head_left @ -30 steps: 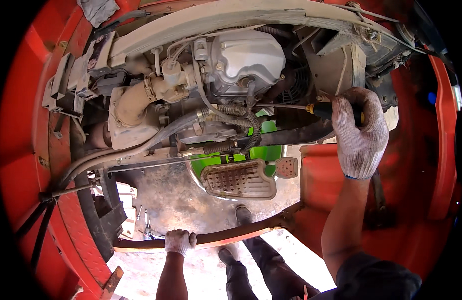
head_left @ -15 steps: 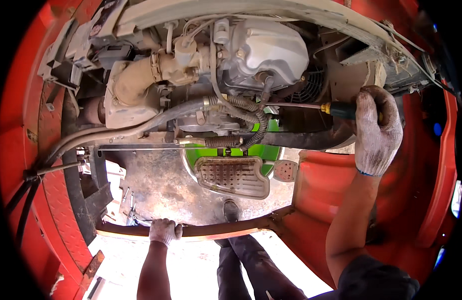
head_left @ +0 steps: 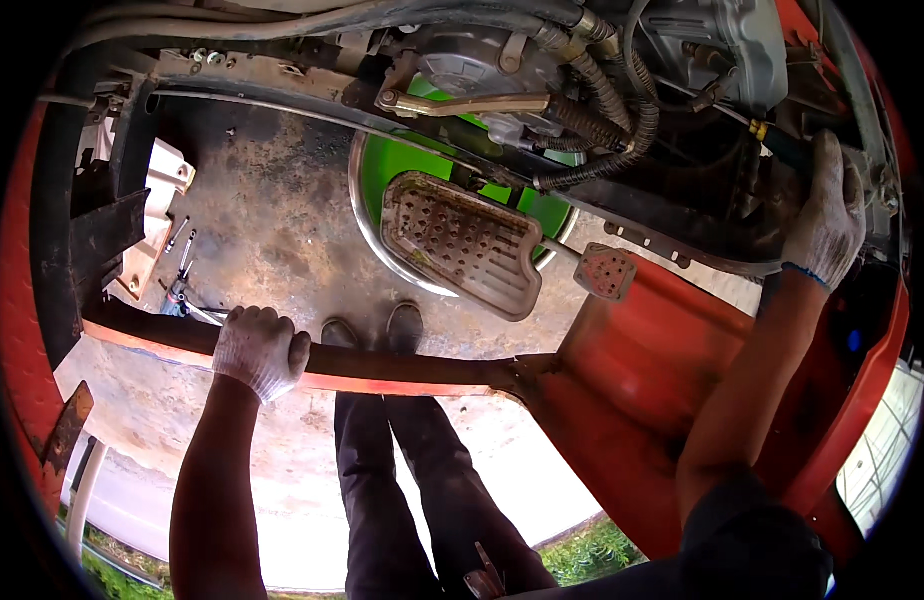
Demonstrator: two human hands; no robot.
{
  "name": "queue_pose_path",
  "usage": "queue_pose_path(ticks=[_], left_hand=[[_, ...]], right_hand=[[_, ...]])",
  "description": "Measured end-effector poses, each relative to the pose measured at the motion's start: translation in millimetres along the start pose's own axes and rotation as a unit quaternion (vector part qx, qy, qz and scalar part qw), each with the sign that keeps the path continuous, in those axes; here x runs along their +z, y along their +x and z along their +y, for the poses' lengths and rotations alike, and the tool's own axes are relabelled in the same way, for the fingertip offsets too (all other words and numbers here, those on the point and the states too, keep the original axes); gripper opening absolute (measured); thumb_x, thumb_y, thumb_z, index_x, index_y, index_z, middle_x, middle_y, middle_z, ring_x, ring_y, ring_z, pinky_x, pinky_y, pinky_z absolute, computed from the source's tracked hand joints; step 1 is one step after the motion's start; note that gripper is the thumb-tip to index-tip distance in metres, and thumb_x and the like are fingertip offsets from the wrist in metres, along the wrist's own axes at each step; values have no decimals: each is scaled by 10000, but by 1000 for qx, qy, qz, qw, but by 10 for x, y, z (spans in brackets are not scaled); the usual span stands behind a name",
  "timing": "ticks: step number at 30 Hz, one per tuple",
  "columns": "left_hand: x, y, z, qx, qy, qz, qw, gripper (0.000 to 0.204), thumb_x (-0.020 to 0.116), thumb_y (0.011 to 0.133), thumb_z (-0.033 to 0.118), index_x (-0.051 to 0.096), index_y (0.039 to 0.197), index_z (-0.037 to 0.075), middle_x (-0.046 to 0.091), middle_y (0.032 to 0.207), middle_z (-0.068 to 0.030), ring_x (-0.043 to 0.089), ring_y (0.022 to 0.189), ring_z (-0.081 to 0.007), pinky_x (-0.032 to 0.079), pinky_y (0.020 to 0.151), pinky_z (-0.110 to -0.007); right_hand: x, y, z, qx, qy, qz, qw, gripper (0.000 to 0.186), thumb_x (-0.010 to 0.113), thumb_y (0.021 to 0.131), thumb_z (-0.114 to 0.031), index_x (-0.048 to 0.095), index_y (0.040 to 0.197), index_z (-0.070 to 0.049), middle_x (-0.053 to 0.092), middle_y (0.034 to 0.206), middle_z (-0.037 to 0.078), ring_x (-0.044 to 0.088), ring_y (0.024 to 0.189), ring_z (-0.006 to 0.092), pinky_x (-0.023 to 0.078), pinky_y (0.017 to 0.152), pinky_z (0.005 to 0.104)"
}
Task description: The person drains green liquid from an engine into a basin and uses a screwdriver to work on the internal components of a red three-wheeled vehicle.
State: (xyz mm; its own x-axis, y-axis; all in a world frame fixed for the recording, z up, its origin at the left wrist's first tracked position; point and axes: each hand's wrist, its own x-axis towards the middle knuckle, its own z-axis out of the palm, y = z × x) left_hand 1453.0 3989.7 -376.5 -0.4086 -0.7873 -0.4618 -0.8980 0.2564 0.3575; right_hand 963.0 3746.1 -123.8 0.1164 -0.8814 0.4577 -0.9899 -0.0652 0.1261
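Note:
My right hand (head_left: 828, 215), in a whitish knit glove, is closed around the dark handle of a screwdriver (head_left: 779, 143) with a yellow collar. Its long thin shaft points left toward the corrugated hoses (head_left: 642, 130) beside the grey engine cover (head_left: 727, 60); I cannot make out what the tip touches. Lower on the left, my left hand (head_left: 260, 350), gloved too, grips the red frame edge (head_left: 407, 384) with its fingers curled over the top.
A studded metal footplate (head_left: 462, 245) and a small pedal (head_left: 606, 272) jut out below the engine. Under them a green basin (head_left: 407, 160) with a shiny rim sits on the stained floor. Several tools (head_left: 182, 265) lie at left. A red panel (head_left: 647, 345) slopes at right.
My view has tilted down and shifted, so the engine sits higher and farther right. The right hand still holds the screwdriver, and the left still grips the red edge.

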Motion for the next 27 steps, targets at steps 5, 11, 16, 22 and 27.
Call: queue_pose_path(ticks=[5,11,16,22,27], left_hand=[[32,-13,6,1,-11,26,1000,323,616,899,293,667,699,45,644,750,-163,644,781,-344,499,817,-500],[27,-32,-6,-5,-7,27,1000,321,613,899,291,669,703,43,647,751,-162,643,773,-344,497,833,-506],[50,-30,-25,2,-15,36,999,315,616,896,296,675,709,49,653,748,-159,647,762,-341,501,828,-505],[26,-33,-20,1,-16,31,999,308,616,894,293,679,711,52,656,745,-155,652,765,-337,502,822,-500],[0,-24,-19,-2,-13,12,1000,331,643,915,346,699,753,62,680,787,-150,678,789,-324,501,822,-491]], right_hand=[[143,204,185,25,-59,-51,997,636,734,913,-134,534,1515,-177,659,1387,131,681,1169,300,550,986,384],[300,531,570,-56,-111,-76,989,553,611,988,-190,518,1533,-191,642,1406,173,652,1234,348,525,1029,413],[185,618,447,-153,-229,-71,959,696,594,961,-10,424,1598,-232,623,1438,161,668,1192,342,545,1011,415],[167,738,532,-141,-283,-72,946,630,442,1046,-55,380,1619,-308,666,1352,178,713,1021,335,560,920,425],[160,928,595,-164,-275,-88,943,542,452,1067,-134,431,1593,-259,714,1111,243,708,810,329,551,773,464]])
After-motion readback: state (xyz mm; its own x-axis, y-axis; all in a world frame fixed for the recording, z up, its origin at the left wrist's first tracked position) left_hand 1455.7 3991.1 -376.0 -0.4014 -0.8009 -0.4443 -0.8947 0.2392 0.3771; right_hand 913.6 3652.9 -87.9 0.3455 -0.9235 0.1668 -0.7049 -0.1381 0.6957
